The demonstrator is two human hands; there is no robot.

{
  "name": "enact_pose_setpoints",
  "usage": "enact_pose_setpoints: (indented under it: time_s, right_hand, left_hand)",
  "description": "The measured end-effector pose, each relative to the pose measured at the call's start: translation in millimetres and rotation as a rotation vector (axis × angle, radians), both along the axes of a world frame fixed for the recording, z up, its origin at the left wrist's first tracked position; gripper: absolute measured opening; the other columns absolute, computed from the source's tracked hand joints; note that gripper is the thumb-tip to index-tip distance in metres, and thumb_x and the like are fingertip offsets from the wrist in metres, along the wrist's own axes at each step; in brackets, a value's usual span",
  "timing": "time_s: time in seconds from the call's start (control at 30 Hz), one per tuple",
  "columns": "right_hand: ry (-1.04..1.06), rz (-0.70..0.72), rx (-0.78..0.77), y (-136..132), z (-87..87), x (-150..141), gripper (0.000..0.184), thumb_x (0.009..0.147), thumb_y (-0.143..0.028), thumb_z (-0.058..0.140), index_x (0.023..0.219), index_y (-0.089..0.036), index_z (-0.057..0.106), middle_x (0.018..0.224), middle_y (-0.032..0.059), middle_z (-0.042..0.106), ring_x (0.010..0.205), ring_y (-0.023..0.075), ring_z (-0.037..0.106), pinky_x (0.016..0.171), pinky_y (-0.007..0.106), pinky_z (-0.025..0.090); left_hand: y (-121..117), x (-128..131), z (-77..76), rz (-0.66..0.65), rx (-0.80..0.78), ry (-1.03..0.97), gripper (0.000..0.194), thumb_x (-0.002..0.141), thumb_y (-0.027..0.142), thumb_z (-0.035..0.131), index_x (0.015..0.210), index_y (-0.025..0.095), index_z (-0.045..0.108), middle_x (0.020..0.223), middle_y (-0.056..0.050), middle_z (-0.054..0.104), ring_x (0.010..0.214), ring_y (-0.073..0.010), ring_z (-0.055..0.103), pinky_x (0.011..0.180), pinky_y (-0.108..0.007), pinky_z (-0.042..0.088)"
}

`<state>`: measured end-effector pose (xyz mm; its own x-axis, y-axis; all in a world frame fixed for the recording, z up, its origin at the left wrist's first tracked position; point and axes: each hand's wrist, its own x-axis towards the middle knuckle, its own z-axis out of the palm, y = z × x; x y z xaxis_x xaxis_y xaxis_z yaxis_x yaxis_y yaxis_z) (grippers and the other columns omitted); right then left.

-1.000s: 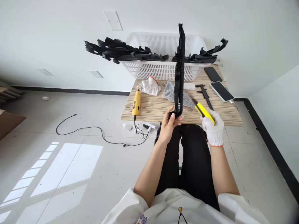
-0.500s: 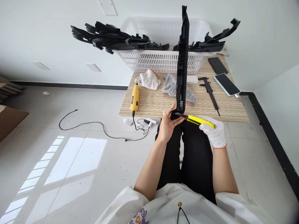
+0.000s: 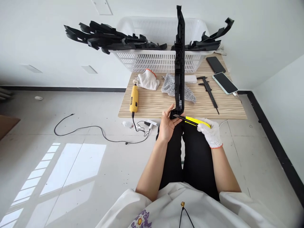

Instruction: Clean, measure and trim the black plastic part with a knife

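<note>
My bare left hand (image 3: pixel 167 126) grips the near end of a long black plastic part (image 3: pixel 180 66), thumb on one side and fingers beneath. The part stretches away from me over the table and past the basket rim. In my gloved right hand (image 3: pixel 210 132) is a yellow-and-black utility knife (image 3: pixel 196 121). Its tip meets the near corner of the part, by my left fingertips. The white glove, with an orange cuff edge, covers the right fingers.
A white basket (image 3: pixel 152 60) with several black plastic parts (image 3: pixel 114 38) stands at the table's (image 3: pixel 154 109) back. On the table are a yellow corded tool (image 3: pixel 134 98), white glove (image 3: pixel 149 79), grey cloth (image 3: pixel 169 85), caliper (image 3: pixel 210 91) and two phones (image 3: pixel 225 83). A black cable (image 3: pixel 95 126) lies on the floor.
The whole view has shifted slightly, so things appear farther left. The knife tip has moved a little along the part's near corner; both hands keep their holds.
</note>
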<state>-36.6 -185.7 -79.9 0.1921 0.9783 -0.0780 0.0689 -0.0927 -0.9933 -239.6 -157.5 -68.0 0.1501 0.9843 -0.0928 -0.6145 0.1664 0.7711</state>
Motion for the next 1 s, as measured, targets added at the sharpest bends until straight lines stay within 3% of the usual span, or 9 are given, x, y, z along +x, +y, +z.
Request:
enact_pose_setpoints:
  time_s: [0.47,0.67,0.8,0.9,1.0]
  right_hand:
    - [-0.016,-0.092,0.035,2.5,-1.5,-1.9,0.032,0.076,-0.045,0.077,0.089,-0.016,0.078,0.053,-0.0034,0.054,0.05,0.0097,0.045,0.048,0.024,0.037]
    - [0.001,-0.066,0.019,2.0,-1.8,0.9,0.033,0.077,-0.045,0.077,0.093,-0.016,0.079,0.053,-0.0036,0.054,0.05,0.0093,0.044,0.047,0.023,0.034]
    - [0.043,-0.044,0.058,2.2,-7.6,2.6,0.032,0.079,-0.045,0.076,0.094,-0.017,0.078,0.054,-0.0034,0.054,0.052,0.01,0.047,0.049,0.023,0.036]
    - [0.051,-0.103,0.072,2.5,-9.0,2.1,0.03,0.079,-0.044,0.075,0.09,-0.017,0.077,0.053,-0.0036,0.053,0.051,0.01,0.046,0.048,0.024,0.036]
    - [0.08,-0.128,0.046,2.7,-6.6,1.1,0.027,0.079,-0.043,0.074,0.082,-0.017,0.073,0.051,-0.004,0.052,0.048,0.0089,0.044,0.044,0.022,0.031]
  left_hand:
    - [1.9,3.4,0.4,0.02,-0.001,0.02,0.055,0.095,0.068,0.049,0.13,0.029,0.065,0.139,-0.006,0.065,0.113,-0.0258,0.073,0.105,-0.039,0.055]
    - [3.2,3.8,-1.2,0.041,-0.008,-0.01,0.046,0.094,0.059,0.056,0.125,0.026,0.065,0.126,-0.006,0.072,0.109,-0.0245,0.075,0.1,-0.036,0.057]
    - [3.4,2.9,-2.2,0.063,-0.021,0.0,0.042,0.092,0.057,0.06,0.121,0.026,0.064,0.129,-0.005,0.07,0.103,-0.0222,0.076,0.099,-0.036,0.058]
    - [2.9,3.2,-1.4,0.051,-0.026,-0.017,0.038,0.091,0.055,0.064,0.116,0.025,0.062,0.119,-0.005,0.073,0.101,-0.022,0.077,0.094,-0.036,0.06]
    - [1.4,4.8,0.5,0.055,-0.04,0.014,0.031,0.086,0.046,0.074,0.095,0.023,0.055,0.1,-0.001,0.072,0.103,-0.0226,0.076,0.086,-0.033,0.063]
